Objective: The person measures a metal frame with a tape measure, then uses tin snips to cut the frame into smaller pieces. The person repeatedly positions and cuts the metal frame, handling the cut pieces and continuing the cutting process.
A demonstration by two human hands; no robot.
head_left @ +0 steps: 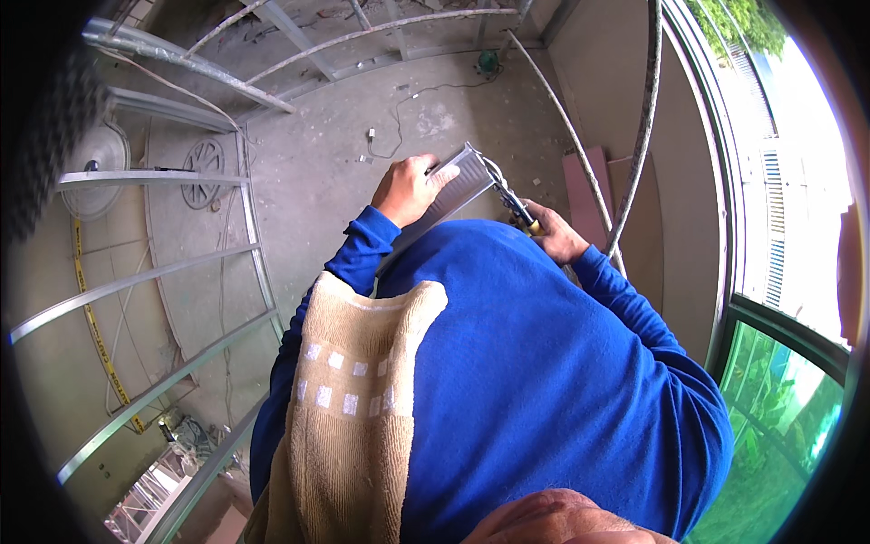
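The left hand [408,189] is closed around a long, shiny grey metal channel strip [450,193], with the fingers wrapped over its top edge. The strip sits high in front of the person's chest, tilted, and its lower part goes behind the blue sleeve. The right hand [555,238] is clenched around the wooden-coloured handle of a pair of metal snips [510,201], and the tip of the snips touches the end of the strip.

What could go wrong: the cut end of the strip looks sharp, and the bare fingers are just beside it, so a slip of the snips might nick them. The strip is held by one hand only, so it might twist or drop to the grey concrete floor [344,154] far below.

A tan towel with white squares [349,399] hangs over the person's shoulder. A yellow tape with dark marks [95,335] hangs down on the left, near the silver metal frame bars [145,281]. I see no boxes or signs; flat pinkish boards [589,195] lean by the wall on the right
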